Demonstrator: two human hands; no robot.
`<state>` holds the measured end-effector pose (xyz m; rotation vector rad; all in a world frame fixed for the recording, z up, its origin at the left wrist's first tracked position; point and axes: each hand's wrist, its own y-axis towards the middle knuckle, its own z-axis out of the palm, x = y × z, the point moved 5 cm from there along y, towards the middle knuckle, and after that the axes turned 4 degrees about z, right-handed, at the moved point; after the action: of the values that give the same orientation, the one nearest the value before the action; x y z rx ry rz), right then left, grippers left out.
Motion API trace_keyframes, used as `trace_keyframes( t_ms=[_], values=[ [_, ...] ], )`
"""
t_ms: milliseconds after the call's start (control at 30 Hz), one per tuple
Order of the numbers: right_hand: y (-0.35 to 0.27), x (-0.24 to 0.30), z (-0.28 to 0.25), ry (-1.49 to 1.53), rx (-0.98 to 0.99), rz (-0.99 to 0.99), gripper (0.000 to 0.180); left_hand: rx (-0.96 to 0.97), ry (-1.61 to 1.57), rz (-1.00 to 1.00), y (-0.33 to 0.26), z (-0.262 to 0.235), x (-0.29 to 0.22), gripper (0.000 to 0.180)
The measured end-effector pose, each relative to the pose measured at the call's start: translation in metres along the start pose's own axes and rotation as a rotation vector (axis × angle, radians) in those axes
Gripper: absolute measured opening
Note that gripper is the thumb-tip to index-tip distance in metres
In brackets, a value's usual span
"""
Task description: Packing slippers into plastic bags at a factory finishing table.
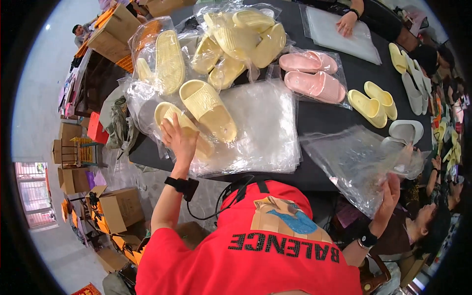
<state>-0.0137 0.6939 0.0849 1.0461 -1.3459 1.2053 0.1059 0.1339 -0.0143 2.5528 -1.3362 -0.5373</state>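
Observation:
My left hand point(178, 140) lies with fingers spread over a pale yellow slipper point(201, 149). Its mate point(209, 110) sits just to the right, and both rest on a stack of clear plastic bags point(270, 128) at the table's near side. Clear film shows around the left slipper; whether that slipper is inside a bag I cannot tell. Off to the right, my right hand point(389, 194) is closed on the edge of a loose clear plastic bag point(349, 160), which spreads leftward over the table edge. Part of a grey slipper point(406, 131) shows behind this bag.
Bagged yellow slippers point(236, 42) are heaped at the back. Bagged pink slippers point(314, 86) and an unbagged yellow pair point(368, 109) lie on the dark table point(334, 115). A co-worker's hand point(347, 23) rests on another bag stack point(339, 44). Cardboard boxes point(123, 209) stand at left.

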Motion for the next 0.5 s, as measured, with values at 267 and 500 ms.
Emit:
trace_keyframes(
  t_ms=[267, 500],
  values=[
    [-0.014, 0.036, 0.078, 0.101, 0.355, -0.123, 0.03, -0.093, -0.149, 0.228, 0.016, -0.007, -0.039, 0.063],
    [-0.018, 0.03, 0.106, 0.156, 0.5, 0.05, 0.026, 0.245, 0.061, 0.647, -0.034, 0.043, -0.084, 0.063]
  ],
)
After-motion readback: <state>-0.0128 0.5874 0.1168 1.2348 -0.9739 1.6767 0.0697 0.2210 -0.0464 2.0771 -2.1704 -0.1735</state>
